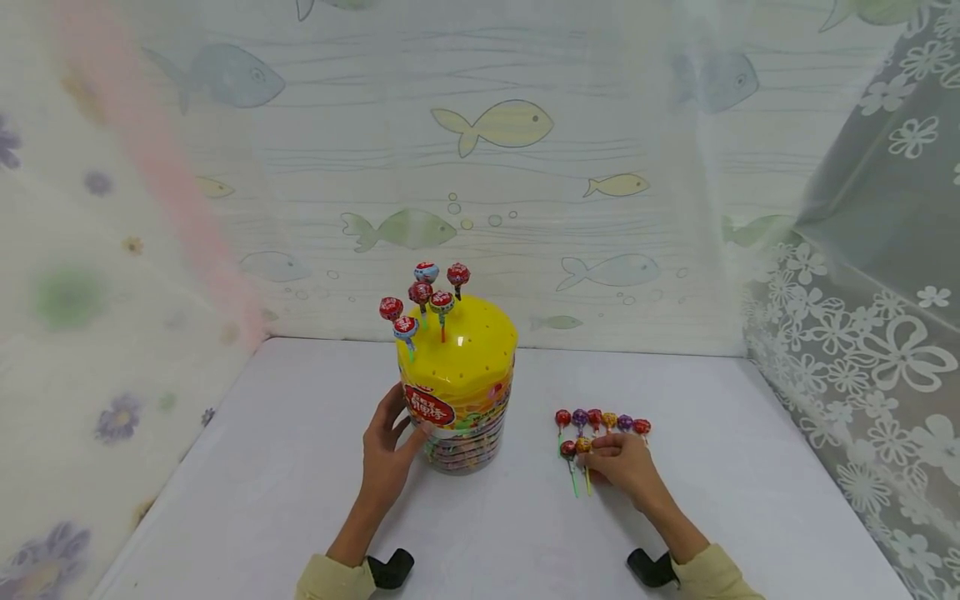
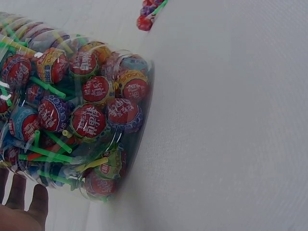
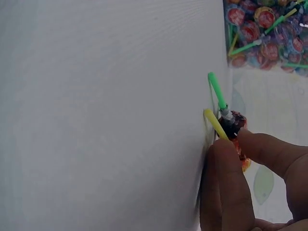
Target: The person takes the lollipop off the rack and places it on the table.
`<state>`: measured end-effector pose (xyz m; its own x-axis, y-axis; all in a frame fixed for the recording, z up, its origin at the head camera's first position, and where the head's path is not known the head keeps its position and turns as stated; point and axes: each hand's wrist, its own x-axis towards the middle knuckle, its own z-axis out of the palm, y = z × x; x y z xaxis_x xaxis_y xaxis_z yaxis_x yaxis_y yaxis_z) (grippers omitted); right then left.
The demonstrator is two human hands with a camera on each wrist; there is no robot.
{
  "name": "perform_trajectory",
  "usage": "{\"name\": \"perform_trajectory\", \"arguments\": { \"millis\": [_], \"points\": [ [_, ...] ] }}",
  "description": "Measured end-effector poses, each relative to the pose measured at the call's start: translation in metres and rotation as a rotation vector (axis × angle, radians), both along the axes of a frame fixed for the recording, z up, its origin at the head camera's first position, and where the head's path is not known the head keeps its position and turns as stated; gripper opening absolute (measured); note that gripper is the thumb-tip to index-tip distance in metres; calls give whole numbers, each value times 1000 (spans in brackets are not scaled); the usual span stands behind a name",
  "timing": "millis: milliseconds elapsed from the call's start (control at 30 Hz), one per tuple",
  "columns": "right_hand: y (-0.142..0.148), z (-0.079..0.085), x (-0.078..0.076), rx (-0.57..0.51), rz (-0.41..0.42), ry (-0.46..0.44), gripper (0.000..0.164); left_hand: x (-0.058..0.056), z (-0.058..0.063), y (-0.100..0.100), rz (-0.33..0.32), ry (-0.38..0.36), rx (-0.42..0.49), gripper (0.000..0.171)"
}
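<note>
A clear jar (image 1: 465,450) full of wrapped lollipops (image 2: 89,120) stands upright on the table (image 1: 292,467), six lollipops (image 1: 421,292) poking up from its yellow lid (image 1: 483,350). The left hand (image 1: 388,454), fingers spread, rests against its side. The right hand (image 1: 628,467) pinches a yellow-stick lollipop (image 1: 584,447) beside a green-stick lollipop (image 1: 568,450), near a row of six (image 1: 608,420).

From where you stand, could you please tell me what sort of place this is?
Probably a small indoor tabletop workspace: a white table, a fish-print curtain behind it and a sheer flower-patterned curtain along its right side.
</note>
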<state>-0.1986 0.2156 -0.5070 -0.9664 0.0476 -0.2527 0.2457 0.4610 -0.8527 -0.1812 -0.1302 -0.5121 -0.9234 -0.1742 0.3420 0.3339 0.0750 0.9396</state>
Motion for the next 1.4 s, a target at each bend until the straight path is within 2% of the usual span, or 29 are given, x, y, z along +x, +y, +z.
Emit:
{"name": "perform_trajectory", "arguments": {
  "millis": [200, 333, 400, 467, 633, 867, 1100, 1267, 1400],
  "points": [
    [2, 15, 5, 76, 24, 6, 43, 1, -1, -1, 3, -2, -10, 71],
    [2, 32, 10, 164, 90, 117, 43, 2, -1, -1, 4, -6, -13, 71],
    [-1, 42, 13, 174, 127, 174, 43, 2, -1, -2, 2, -7, -15, 71],
    [-5, 54, 15, 149, 173, 225, 44, 2, -1, -2, 1, -7, -18, 71],
    [-24, 81, 25, -2, 262, 341, 42, 2, -1, -2, 4, -13, -20, 70],
    [-61, 115, 33, -50, 311, 544, 36, 2, 1, -2, 6, -14, -16, 70],
    [-98, 140, 21, -163, 347, 789, 35, 2, 1, -2, 12, -5, -24, 68],
    [-118, 153, 12, -246, 347, 869, 41, 1, -1, -1, 7, -12, -22, 69],
    [-130, 161, 9, -239, 376, 884, 47, 1, -1, -1, 8, -21, -23, 69]
  ]
}}
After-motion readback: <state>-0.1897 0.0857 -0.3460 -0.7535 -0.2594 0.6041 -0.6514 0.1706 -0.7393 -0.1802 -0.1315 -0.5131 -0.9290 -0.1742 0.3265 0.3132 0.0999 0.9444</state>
